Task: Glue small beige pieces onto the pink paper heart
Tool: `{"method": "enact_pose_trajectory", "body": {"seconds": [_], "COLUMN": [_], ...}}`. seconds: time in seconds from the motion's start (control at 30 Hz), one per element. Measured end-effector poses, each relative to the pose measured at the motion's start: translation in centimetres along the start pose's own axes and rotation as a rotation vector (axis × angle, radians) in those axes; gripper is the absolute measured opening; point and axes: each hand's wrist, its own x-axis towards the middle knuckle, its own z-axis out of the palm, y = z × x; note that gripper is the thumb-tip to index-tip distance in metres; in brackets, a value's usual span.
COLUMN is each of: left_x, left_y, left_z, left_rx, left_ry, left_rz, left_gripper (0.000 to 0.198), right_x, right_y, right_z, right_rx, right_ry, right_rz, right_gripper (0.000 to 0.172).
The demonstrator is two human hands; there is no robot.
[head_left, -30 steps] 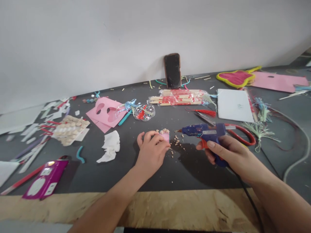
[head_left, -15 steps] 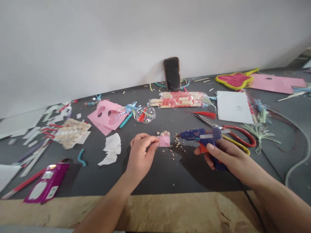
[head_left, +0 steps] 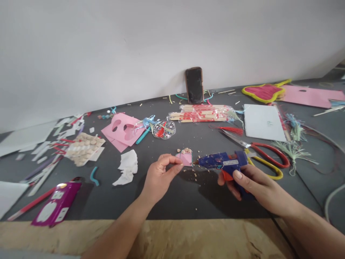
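Observation:
My left hand [head_left: 161,175] pinches the left edge of a small pink paper piece [head_left: 185,159] between thumb and forefinger. Tiny pale beads [head_left: 185,151] are heaped along the paper's far edge, and loose ones lie around it. Wrapped around the handle of a blue hot glue gun [head_left: 215,160], my right hand [head_left: 254,181] has its fingers by the orange trigger. The gun's nozzle points left and is at the paper's right edge; whether it touches, I cannot tell. Scissors [head_left: 287,158] with red and yellow handles lie just beyond the right hand.
A phone [head_left: 194,85] leans on the wall behind packaged wooden sticks [head_left: 202,114]. To the left lie white tissue [head_left: 127,167], pink cut-out paper [head_left: 118,127], and a purple packet [head_left: 58,203]. A white board [head_left: 264,122] and tassels [head_left: 295,153] are at right; the gun's cord [head_left: 280,230] trails nearer.
The glue gun's nozzle has come down and left to the paper's right edge. My left fingertips have shifted slightly on the paper. The whole view has moved a little.

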Motion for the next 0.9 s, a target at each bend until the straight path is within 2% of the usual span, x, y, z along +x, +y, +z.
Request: {"method": "enact_pose_trajectory", "body": {"seconds": [0.13, 0.27, 0.37, 0.47, 0.53, 0.67, 0.9], "left_x": [-0.1, -0.4, -0.5, -0.4, -0.2, -0.1, -0.2], "left_y": [0.1, 0.5, 0.4, 0.0, -0.2, 0.3, 0.9], "left_z": [0.2, 0.5, 0.6, 0.6, 0.6, 0.8, 1.0], "left_rx": [0.166, 0.251, 0.122, -0.072, -0.185, -0.299, -0.344], "left_ry": [0.025, -0.068, -0.075, -0.029, -0.005, 0.013, 0.015], "left_rz": [0.111, 0.28, 0.193, 0.05, 0.006, -0.017, -0.012], "left_gripper": [0.009, 0.015, 0.011, 0.004, 0.004, 0.008, 0.013], "right_x": [0.1, 0.1, 0.0, -0.2, -0.2, -0.1, -0.1], "right_y": [0.2, 0.4, 0.4, 0.4, 0.4, 0.7, 0.5], "right_z": [-0.2, -0.6, -0.5, -0.1, 0.1, 0.5, 0.7], "right_rx": [-0.034, -0.036, 0.023, 0.064, 0.056, 0.001, -0.046], "right_ry": [0.061, 0.125, 0.111, 0.041, 0.0, -0.025, -0.038], "right_rz": [-0.009, -0.015, -0.04, -0.09, -0.101, -0.083, -0.078], "right_gripper": [0.036, 0.034, 0.032, 0.032, 0.033, 0.034, 0.039]}}
